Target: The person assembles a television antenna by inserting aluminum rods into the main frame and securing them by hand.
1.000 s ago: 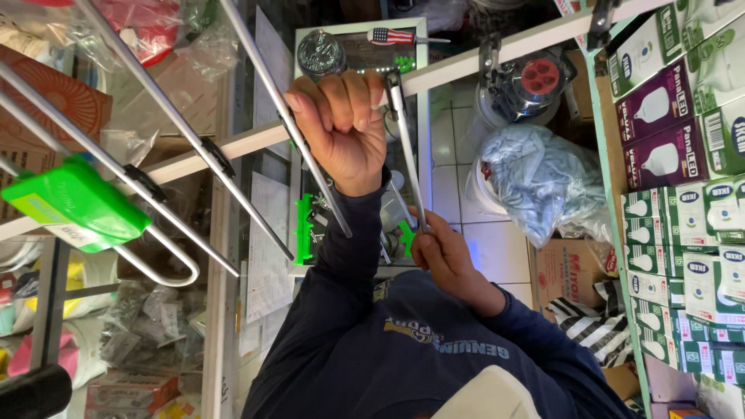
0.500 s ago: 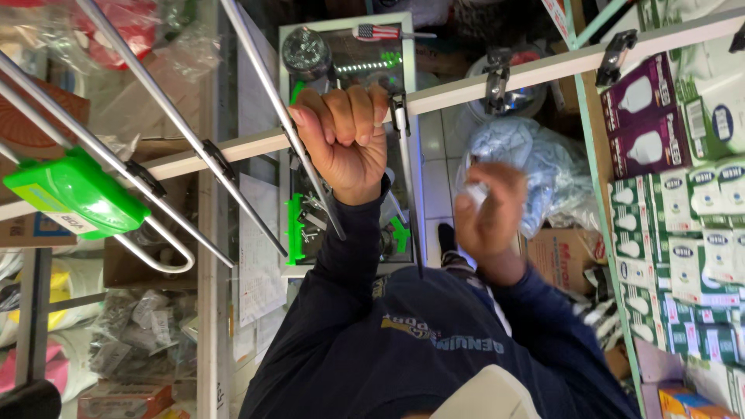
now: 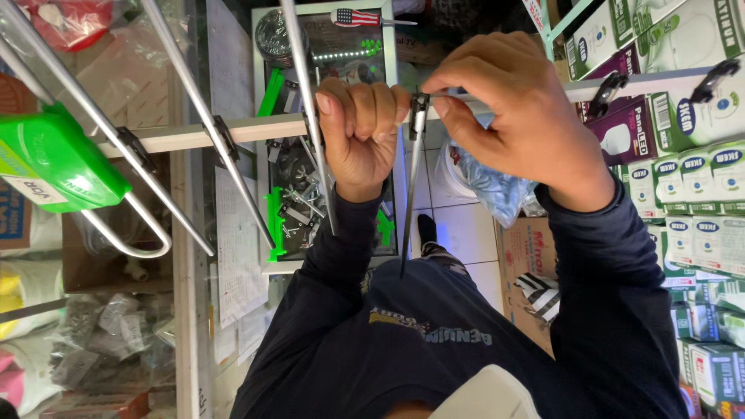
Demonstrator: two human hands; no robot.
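Note:
My left hand (image 3: 358,124) is wrapped around the white boom (image 3: 194,136) of an aerial held up in front of my chest. Long aluminium rods (image 3: 206,116) cross the boom, and a green plastic housing (image 3: 54,159) sits at its left end. My right hand (image 3: 512,116) pinches a small black clamp (image 3: 420,101) on the boom, just right of my left fist. A thin metal rod (image 3: 410,194) hangs down from that clamp towards my dark sleeve.
Below the boom lies a tray (image 3: 272,233) with green fittings and several screws, and a screwdriver (image 3: 358,17) at its far end. Shelves of light-bulb boxes (image 3: 698,202) fill the right. A blue plastic bag (image 3: 489,186) and a cardboard box (image 3: 520,256) sit on the tiled floor.
My right hand has come up from beside my body to the boom and closed on the clamp with the thin rod. My left hand has kept its grip on the boom.

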